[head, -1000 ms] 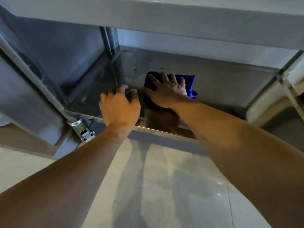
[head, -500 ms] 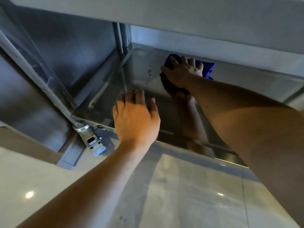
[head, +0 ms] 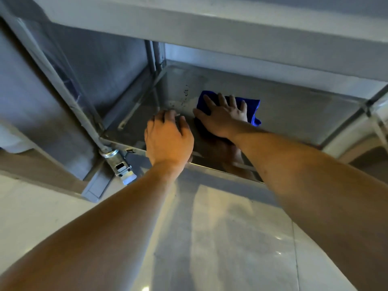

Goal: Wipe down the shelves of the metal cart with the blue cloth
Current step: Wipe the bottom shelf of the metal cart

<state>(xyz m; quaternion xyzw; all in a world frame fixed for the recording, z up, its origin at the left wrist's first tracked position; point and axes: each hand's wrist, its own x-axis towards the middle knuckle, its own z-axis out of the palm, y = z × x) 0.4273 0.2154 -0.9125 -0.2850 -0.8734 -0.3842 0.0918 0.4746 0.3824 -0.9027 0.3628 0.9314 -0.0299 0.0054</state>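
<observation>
The floor [head: 220, 238] is the biggest thing here — pale, shiny tiles that fill the bottom of the view, with small bright spots of light on them. Above it stands the metal cart [head: 189, 28]. Its upper shelf is a wide grey band across the top. Its bottom shelf [head: 294, 114] is a flat, shiny tray close to the floor, with a low raised edge all round. A thin post [head: 63, 85] slants down on the left to the near corner of the cart, and another post [head: 151, 57] stands at the far left corner.

Two bare arms reach in from below. The left hand [head: 168, 141] sits at the front edge of the bottom shelf, near the left corner. Its fingers are curled over and its fingertips touch the metal; it holds nothing that I can see. The right hand [head: 222, 118] reaches further in. It is flat, with the fingers spread wide, and it presses down on the blue cloth [head: 252, 108]. The cloth lies on the bottom shelf, left of the middle, and it sticks out past the fingers on the far side and on the right. The shiny shelf shows a dim copy of the right arm below it.

Under the near left corner there is a small wheel bracket [head: 119, 164] — silver, touching the floor. A few small dark marks [head: 185, 95] dot the shelf just left of the cloth
</observation>
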